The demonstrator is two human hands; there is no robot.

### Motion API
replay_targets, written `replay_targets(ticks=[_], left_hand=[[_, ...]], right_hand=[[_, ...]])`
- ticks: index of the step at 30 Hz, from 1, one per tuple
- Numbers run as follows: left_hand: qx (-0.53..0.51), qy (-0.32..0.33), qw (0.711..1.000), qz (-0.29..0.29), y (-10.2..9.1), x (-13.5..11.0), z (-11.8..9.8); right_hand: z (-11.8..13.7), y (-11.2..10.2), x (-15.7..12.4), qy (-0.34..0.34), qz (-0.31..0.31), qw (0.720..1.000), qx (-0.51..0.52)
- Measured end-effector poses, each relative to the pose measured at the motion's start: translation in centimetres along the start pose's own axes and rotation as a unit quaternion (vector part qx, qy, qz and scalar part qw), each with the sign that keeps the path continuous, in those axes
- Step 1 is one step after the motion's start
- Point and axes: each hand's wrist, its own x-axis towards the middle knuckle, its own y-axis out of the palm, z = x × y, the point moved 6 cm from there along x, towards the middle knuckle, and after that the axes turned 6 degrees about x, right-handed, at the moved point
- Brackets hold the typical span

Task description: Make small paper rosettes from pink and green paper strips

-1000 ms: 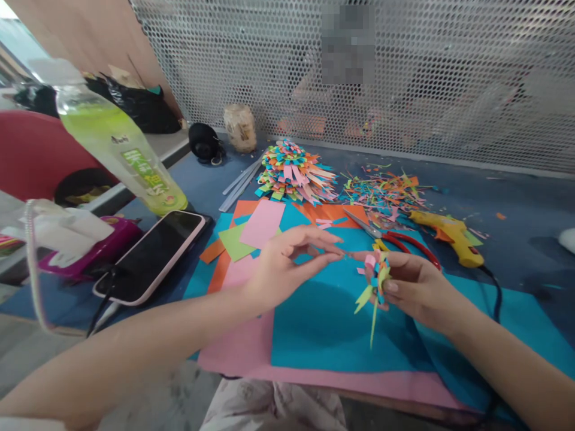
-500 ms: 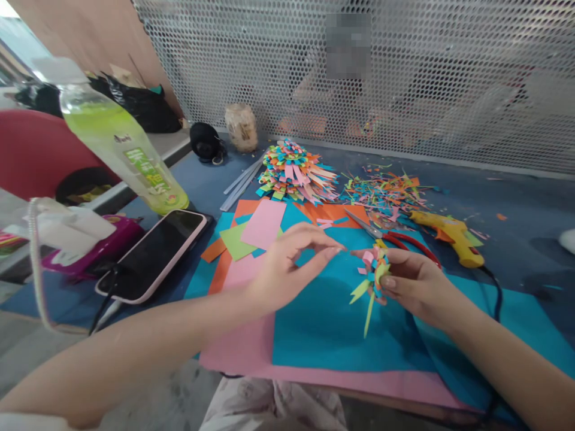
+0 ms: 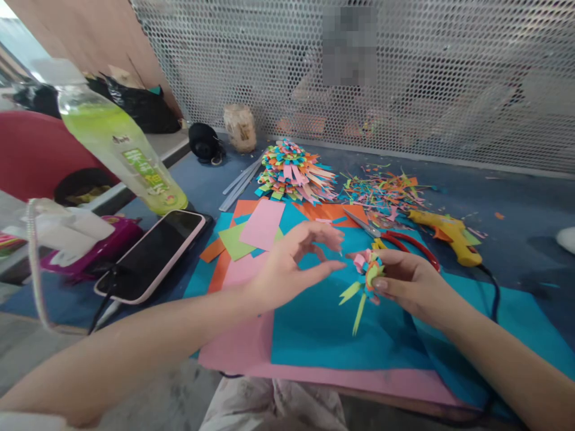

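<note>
My right hand [image 3: 406,278] pinches a small bunch of curled paper strips [image 3: 367,269] in pink, orange, blue and green, with two long green tails hanging down. Just left of it, my left hand [image 3: 305,254] hovers with thumb and fingers apart, holding nothing I can see. Both are above blue paper sheets [image 3: 332,335] that lie on pink paper [image 3: 242,341]. Behind the hands stands a cone-shaped pile of fringed paper [image 3: 296,170] in the same colours. Red-handled scissors [image 3: 390,236] lie just beyond my right hand.
A yellow glue gun [image 3: 449,233] lies at right, its cable running forward. Paper scraps [image 3: 386,191] and clear glue sticks [image 3: 242,182] lie farther back. At left are a phone [image 3: 157,254], a drink bottle [image 3: 121,143] and a purple power strip [image 3: 90,251]. A perforated metal screen [image 3: 269,60] closes the back.
My left thumb and fingers have spread apart from a near pinch. My right hand has shifted slightly left with the paper bunch, turning it a little.
</note>
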Motion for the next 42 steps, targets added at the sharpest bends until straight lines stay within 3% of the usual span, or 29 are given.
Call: replay_targets(ticks=[3,7,23,32,37,42], left_hand=[[0.053,0.003,0.998,0.033,0.6,-0.3,0.0],[0.076,-0.051,0.995,0.042,0.8,-0.5,0.3],[0.122,-0.149,0.981,-0.017,-0.2,-0.5,1.4],[-0.019,-0.124,0.987,-0.097,-1.6,0.4,1.2],[-0.034,-0.133,0.989,-0.052,-0.5,0.2,1.7],[-0.079,-0.16,0.983,0.043,1.2,-0.5,1.9]], right_hand=[[0.1,0.3,0.0,-0.004,0.023,1.0,-0.007],[0.0,0.3,-0.1,-0.005,0.036,0.999,-0.011],[-0.3,1.8,-0.8,0.081,0.098,0.99,-0.06],[0.2,0.0,-0.2,0.018,0.017,0.999,-0.038],[0.2,-0.3,-0.1,-0.009,0.008,0.999,-0.03],[0.3,0.2,0.0,0.004,0.0,0.996,-0.086]])
